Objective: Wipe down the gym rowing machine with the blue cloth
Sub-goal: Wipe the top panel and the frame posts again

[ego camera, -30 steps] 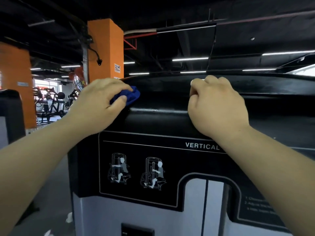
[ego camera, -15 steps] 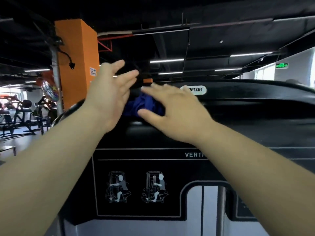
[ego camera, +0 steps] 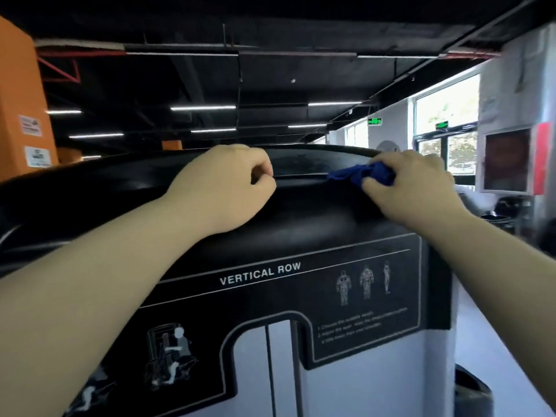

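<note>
The rowing machine's black top cover [ego camera: 301,224] fills the middle of the head view, with a "VERTICAL ROW" label panel below it. A crumpled blue cloth [ego camera: 362,174] lies on the cover's upper ridge at the right. My right hand [ego camera: 412,188] grips the cloth and presses it onto the ridge. My left hand [ego camera: 228,185] rests on the ridge at the centre, fingers curled with nothing in them. Part of the cloth is hidden under my right fingers.
An orange pillar [ego camera: 21,115] stands at the far left behind the machine. Windows and a glass door [ego camera: 445,133] are at the right, with a dark framed panel [ego camera: 508,161] on the wall. The machine's white lower housing [ego camera: 376,371] drops below the label.
The cloth passed from my left hand to my right hand, and it now sits at the right end of the cover. My left hand closed on the ridge. The view swung right.
</note>
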`<state>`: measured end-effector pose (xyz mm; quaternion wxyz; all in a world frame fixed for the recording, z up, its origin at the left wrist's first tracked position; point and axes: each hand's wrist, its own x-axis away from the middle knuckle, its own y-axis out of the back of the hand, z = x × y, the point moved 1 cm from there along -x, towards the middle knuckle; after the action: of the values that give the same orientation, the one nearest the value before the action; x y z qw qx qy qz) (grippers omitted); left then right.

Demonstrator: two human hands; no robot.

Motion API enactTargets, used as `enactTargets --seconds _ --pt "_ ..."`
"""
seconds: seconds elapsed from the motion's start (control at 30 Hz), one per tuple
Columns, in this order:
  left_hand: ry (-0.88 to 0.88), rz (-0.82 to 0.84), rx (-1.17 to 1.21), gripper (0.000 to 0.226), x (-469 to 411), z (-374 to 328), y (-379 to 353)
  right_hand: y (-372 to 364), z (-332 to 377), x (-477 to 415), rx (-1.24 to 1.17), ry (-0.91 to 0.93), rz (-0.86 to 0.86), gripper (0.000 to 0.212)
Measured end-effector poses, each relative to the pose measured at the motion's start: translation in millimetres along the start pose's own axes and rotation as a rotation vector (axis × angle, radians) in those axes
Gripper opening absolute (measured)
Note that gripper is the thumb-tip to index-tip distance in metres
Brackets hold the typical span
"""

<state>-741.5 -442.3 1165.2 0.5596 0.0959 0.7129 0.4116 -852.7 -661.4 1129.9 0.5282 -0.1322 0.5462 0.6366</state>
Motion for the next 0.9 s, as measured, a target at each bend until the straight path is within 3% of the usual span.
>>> enactTargets --seconds 0.17,0.3,0.5,0.57,0.67,0.77,0.9 --pt "-0.035 0.134 -0.028 0.02 -22 -8 -15 -16 15 14 -0.091 0.022 -0.142 0.035" --pt "-0.104 0.097 -0.074 0.016 -28 -6 -28 -19 10 31 -0.224 0.069 -0.206 0.041" --pt "-0.133 0.072 0.043 0.016 -31 0 -30 -15 11 -3 -0.19 -0.177 -0.174 0.049" --pt "-0.141 0.06 0.06 0.015 -32 0 -31 -23 33 3 -0.183 -0.132 -0.164 0.047" --pt "-0.132 0.063 0.081 0.015 -32 1 -32 -28 55 34 -0.306 0.083 -0.136 0.04" --pt "-0.127 0.051 0.067 0.015 -32 1 -34 -24 31 45 -0.34 0.25 -0.125 0.036" --pt "-0.126 0.058 0.045 0.015 -29 -2 -33 -16 -4 30 -0.367 0.121 -0.184 0.032"
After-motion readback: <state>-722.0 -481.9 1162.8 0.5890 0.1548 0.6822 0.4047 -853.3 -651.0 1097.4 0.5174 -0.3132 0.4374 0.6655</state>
